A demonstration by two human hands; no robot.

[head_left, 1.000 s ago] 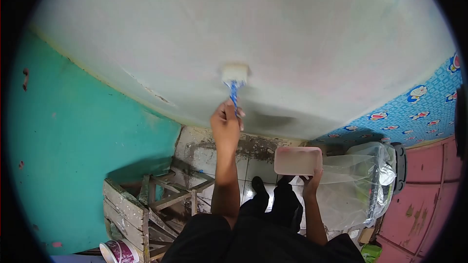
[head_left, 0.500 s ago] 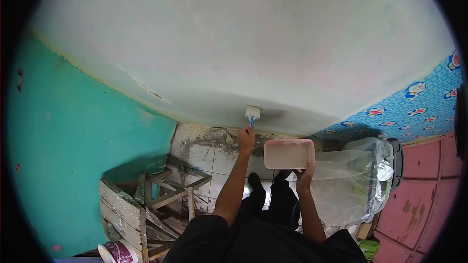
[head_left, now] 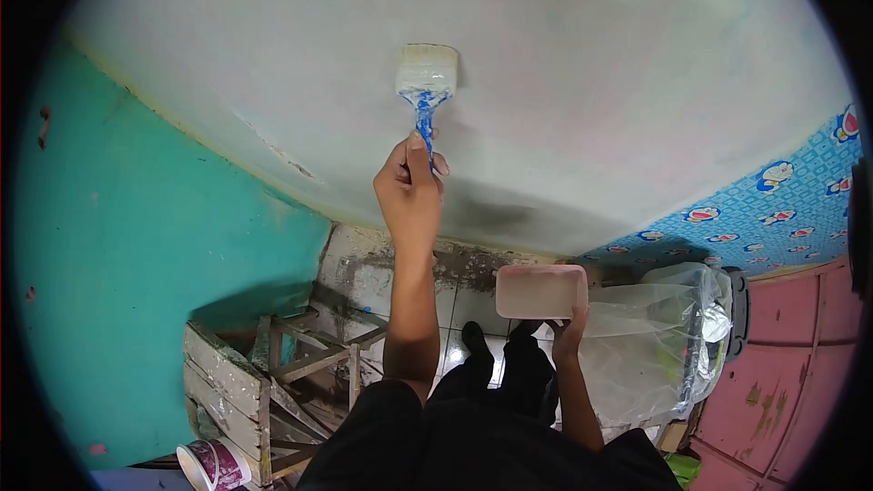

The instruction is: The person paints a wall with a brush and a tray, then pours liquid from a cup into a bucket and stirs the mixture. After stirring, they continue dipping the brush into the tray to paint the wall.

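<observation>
My left hand point(head_left: 414, 184) is closed round the blue handle of a paintbrush point(head_left: 427, 82). Its wide bristle end, coated in white, points up and lies against the pale wall point(head_left: 582, 82). Lower down on the right, my right hand point(head_left: 569, 335) grips a pink rectangular tub point(head_left: 542, 293) by its near right corner. Whitish contents show inside the tub, which is held out above the floor, in front of my legs.
A paint-spattered wooden stool point(head_left: 227, 391) stands at left by the green wall point(head_left: 164, 273), beside a paint bucket point(head_left: 214, 465). Clear plastic sheeting point(head_left: 637, 336) covers things at right, near a pink panelled surface point(head_left: 773, 382). Blue patterned wallpaper point(head_left: 727, 218) covers the right wall.
My left hand has carried the paintbrush from low on the wall, near the floor, up and slightly left. My right hand and the tub have hardly moved.
</observation>
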